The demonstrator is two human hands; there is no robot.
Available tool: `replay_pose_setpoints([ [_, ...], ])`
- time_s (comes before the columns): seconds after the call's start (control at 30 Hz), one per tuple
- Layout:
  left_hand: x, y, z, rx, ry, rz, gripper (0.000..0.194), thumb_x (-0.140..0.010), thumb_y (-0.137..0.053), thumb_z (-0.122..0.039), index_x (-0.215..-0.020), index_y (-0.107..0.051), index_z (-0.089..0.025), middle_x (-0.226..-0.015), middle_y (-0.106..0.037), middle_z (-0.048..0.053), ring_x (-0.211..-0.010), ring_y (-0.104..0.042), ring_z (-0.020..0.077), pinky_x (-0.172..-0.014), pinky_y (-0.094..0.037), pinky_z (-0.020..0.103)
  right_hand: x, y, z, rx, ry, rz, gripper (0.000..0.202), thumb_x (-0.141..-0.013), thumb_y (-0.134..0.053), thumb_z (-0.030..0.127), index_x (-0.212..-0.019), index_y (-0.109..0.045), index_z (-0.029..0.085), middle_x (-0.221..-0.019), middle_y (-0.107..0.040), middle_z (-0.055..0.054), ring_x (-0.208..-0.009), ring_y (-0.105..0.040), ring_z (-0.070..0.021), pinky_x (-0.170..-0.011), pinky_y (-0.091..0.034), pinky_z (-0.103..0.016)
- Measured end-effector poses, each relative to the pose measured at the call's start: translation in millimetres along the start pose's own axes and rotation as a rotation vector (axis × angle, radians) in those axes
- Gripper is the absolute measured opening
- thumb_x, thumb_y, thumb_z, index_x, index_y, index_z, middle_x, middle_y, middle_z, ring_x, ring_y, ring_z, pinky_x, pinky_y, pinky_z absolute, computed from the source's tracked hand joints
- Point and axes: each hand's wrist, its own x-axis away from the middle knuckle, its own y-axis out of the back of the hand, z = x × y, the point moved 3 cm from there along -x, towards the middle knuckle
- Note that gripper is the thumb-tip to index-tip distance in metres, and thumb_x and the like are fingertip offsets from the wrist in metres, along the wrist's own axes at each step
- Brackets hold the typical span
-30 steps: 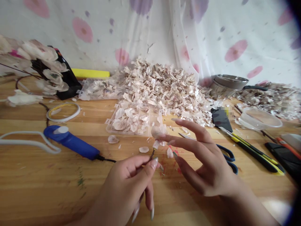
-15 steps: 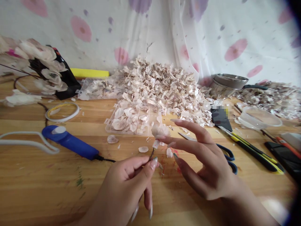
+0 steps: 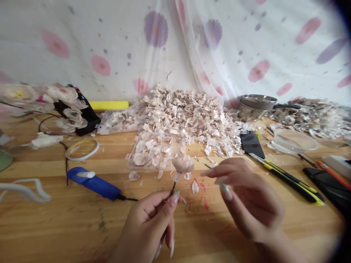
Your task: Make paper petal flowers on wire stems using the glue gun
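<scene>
My left hand (image 3: pixel 155 221) is closed around a thin dark stem, thumb and fingers pinching it. At the top of the stem is a handmade flower (image 3: pixel 182 165) of pale pinkish petals, with a whitish collar (image 3: pixel 177 177) below it. To the right, my right hand (image 3: pixel 246 199) hovers apart from the flower, fingers loosely bent and nothing seen between them. A scissors' blade tip (image 3: pixel 210 166) peeks out by its fingertips; the rest is hidden. Behind the flower sits a clear divided box (image 3: pixel 131 160) with loose petals (image 3: pixel 145 151). Several single petals (image 3: pixel 195 186) lie on the table.
A big heap of dried petals (image 3: pixel 183 109) stands at the back. Left are a blue corded tool (image 3: pixel 94 184), a tape roll (image 3: pixel 82 149) and finished flowers (image 3: pixel 64 95). Right are a yellow-black utility knife (image 3: pixel 290 180), a pan (image 3: pixel 257 102) and a clear bowl (image 3: pixel 294 140).
My right hand has drawn back right from the flower, its fingers curling in. The flower now shows fully, still held by my left hand. The camera view has tilted upward.
</scene>
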Motion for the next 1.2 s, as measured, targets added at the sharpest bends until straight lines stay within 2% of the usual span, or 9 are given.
replay_pose_setpoints([
  [0.1, 2.1, -1.0, -0.1, 0.011, 0.01, 0.016, 0.048, -0.075, -0.062, -0.064, -0.084, -0.066, -0.018, -0.035, -0.051, -0.006, -0.031, -0.033, 0.0062, -0.034, -0.02, 0.019, -2.3, -4.2, 3.4, 0.141, 0.119, 0.241, 0.031, -0.079, -0.058, 0.007, -0.109, -0.06, 0.015, -0.122, -0.068, -0.01, -0.124, -0.053, -0.0264, -0.105, -0.042, -0.045],
  [0.2, 4.7, -2.8, -2.8, 0.002, 0.031, 0.064, 0.046, -0.076, -0.06, -0.063, -0.082, -0.066, -0.018, -0.035, -0.051, -0.007, -0.03, -0.029, 0.0058, -0.034, -0.018, 0.019, -3.3, -6.8, 1.0, 0.195, 0.137, 0.343, 0.03, -0.079, -0.058, 0.008, -0.108, -0.06, 0.014, -0.128, -0.066, -0.01, -0.137, -0.04, -0.0263, -0.115, -0.032, -0.044],
  [0.7, 8.1, -5.0, -6.2, -0.056, 0.001, 0.086, 0.039, -0.082, -0.058, -0.054, -0.067, -0.062, -0.018, -0.037, -0.049, -0.007, -0.034, -0.033, 0.0059, -0.039, -0.02, 0.02, -3.2, -10.1, -1.9, 0.166, 0.102, 0.386, 0.034, -0.077, -0.06, 0.005, -0.11, -0.061, 0.016, -0.127, -0.067, -0.007, -0.134, -0.043, -0.0258, -0.116, -0.031, -0.044],
  [0.77, 7.3, -4.6, -6.1, -0.039, 0.002, 0.077, 0.039, -0.081, -0.059, -0.055, -0.072, -0.064, -0.018, -0.037, -0.049, -0.007, -0.034, -0.033, 0.006, -0.038, -0.019, 0.02, -1.1, -10.1, -1.1, 0.098, 0.073, 0.311, 0.035, -0.078, -0.058, 0.004, -0.111, -0.061, 0.017, -0.127, -0.067, -0.008, -0.129, -0.049, -0.0255, -0.115, -0.031, -0.046],
  [0.83, 6.6, -3.8, -4.6, -0.017, -0.001, 0.069, 0.041, -0.081, -0.059, -0.057, -0.076, -0.066, -0.017, -0.037, -0.049, -0.007, -0.033, -0.032, 0.0059, -0.038, -0.019, 0.021, 1.0, -7.8, -3.1, -0.011, -0.015, 0.119, 0.032, -0.08, -0.057, 0.004, -0.108, -0.062, 0.019, -0.12, -0.069, -0.007, -0.118, -0.057, -0.0242, -0.108, -0.038, -0.045],
  [0.9, 6.2, -2.5, -2.4, 0.013, -0.023, 0.058, 0.043, -0.081, -0.06, -0.059, -0.078, -0.068, -0.017, -0.037, -0.048, -0.007, -0.034, -0.033, 0.0059, -0.039, -0.021, 0.02, 4.4, -4.8, -10.3, -0.143, -0.194, -0.156, 0.021, -0.084, -0.059, 0.008, -0.099, -0.063, 0.022, -0.1, -0.072, -0.004, -0.099, -0.063, -0.0193, -0.09, -0.049, -0.036],
  [0.97, 6.4, -1.2, -0.2, 0.042, -0.049, 0.058, 0.045, -0.08, -0.061, -0.06, -0.081, -0.069, -0.017, -0.038, -0.05, -0.006, -0.035, -0.034, 0.006, -0.04, -0.022, 0.02, 9.3, -8.1, -19.9, -0.281, -0.44, -0.294, 0.007, -0.088, -0.062, 0.016, -0.089, -0.063, 0.023, -0.08, -0.067, 0.001, -0.074, -0.061, -0.0131, -0.067, -0.051, -0.025],
  [1.07, 7.4, 0.4, 0.5, 0.078, -0.115, 0.077, 0.044, -0.079, -0.063, -0.061, -0.082, -0.07, -0.018, -0.041, -0.053, -0.005, -0.037, -0.038, 0.0073, -0.041, -0.027, 0.021, 14.8, -26.2, -24.8, -0.435, -0.73, -0.057, 0.009, -0.086, -0.066, 0.028, -0.093, -0.065, 0.022, -0.082, -0.07, -0.001, -0.069, -0.062, -0.0125, -0.059, -0.049, -0.023],
  [1.2, 9.7, 1.0, -2.9, 0.113, -0.248, 0.146, 0.043, -0.078, -0.065, -0.062, -0.068, -0.067, -0.019, -0.043, -0.055, -0.004, -0.041, -0.046, 0.0097, -0.046, -0.038, 0.022, 16.4, -41.6, -10.5, -0.444, -0.648, 0.275, 0.028, -0.084, -0.067, 0.03, -0.11, -0.066, 0.022, -0.109, -0.071, -0.008, -0.095, -0.066, -0.0212, -0.083, -0.053, -0.037],
])
